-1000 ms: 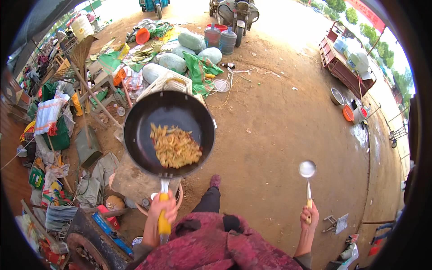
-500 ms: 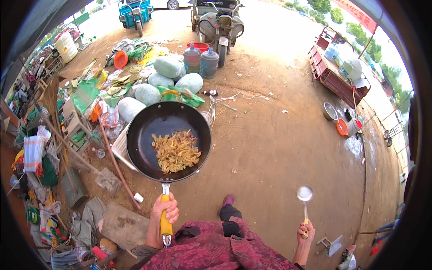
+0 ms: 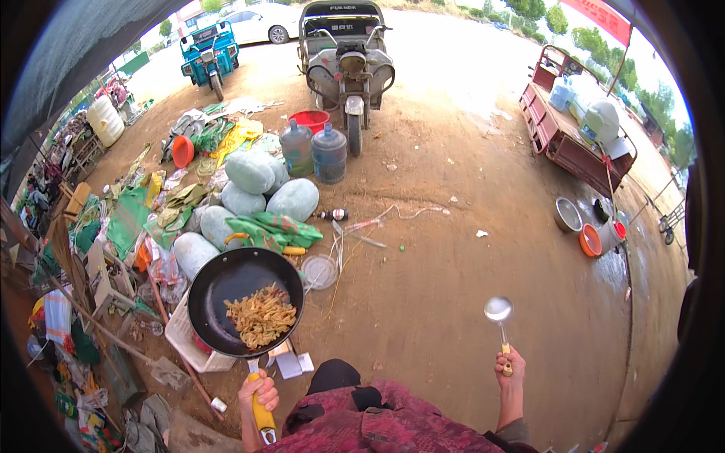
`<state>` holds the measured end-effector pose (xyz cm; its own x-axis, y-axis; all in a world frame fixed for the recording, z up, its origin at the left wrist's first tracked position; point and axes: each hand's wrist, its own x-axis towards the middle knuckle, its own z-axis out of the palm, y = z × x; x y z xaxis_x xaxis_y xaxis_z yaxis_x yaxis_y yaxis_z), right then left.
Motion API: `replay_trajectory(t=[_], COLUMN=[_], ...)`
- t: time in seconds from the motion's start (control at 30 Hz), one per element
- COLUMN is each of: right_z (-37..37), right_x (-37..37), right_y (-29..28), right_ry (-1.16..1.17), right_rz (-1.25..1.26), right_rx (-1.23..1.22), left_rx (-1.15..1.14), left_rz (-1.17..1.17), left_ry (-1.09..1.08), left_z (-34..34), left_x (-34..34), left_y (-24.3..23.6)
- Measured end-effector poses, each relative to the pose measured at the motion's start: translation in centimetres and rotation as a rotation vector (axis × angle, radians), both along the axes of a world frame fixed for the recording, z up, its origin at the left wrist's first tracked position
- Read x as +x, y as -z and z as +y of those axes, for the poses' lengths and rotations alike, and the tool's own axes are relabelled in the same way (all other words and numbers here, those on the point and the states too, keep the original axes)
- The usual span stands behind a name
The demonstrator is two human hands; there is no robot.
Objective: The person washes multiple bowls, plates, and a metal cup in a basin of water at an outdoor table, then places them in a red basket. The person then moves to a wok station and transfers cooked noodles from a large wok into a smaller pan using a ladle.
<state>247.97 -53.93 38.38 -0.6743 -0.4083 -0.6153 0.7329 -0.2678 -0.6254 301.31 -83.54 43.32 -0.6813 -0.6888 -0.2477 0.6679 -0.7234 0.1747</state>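
- Left hand is clenched around the yellow handle of a round black metal wok, held out over the dirt ground; yellowish shredded food lies inside.
- Right hand, well apart, grips a shiny steel ladle upright.

Two large water jugs stand on the dirt ground. Just behind them is a red basin, and behind that a three-wheeled motor cart. Left of the jugs lie pale green melons. Far right of them stands a red cart.
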Motion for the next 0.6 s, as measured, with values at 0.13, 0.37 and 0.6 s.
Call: replay_trajectory(t=[0.13,0.37,0.6], right_z=[-11.4,-23.0,-24.8], right_x=[-9.2,-21.6,-31.3], right_y=[0.6,3.6,8.9], right_ry=[-0.076,-0.031,0.266], right_rz=[0.035,0.0,-0.207], right_rx=[-0.016,0.198,0.44], left_rx=[-0.007,-0.048,-0.068], left_rz=[-0.066,-0.038,-0.008], left_ry=[-0.031,-0.052,-0.01], left_z=[-8.0,-27.0,-43.0], left_x=[-7.0,-22.1,-36.7], left_y=[-0.1,1.0,-2.7])
